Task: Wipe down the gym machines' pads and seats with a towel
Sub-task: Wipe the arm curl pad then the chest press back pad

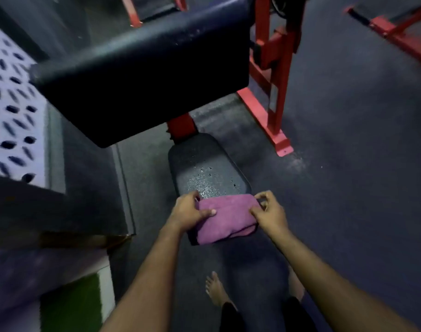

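Left hand (189,210) gripping folded towel (225,218) at its left end, thumb on top, right hand (268,210) apparently pinching the right end, towel on wet seat (204,168).

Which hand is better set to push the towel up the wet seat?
Probably left: the left hand grips the towel with its thumb across the top; the right hand only pinches a corner.
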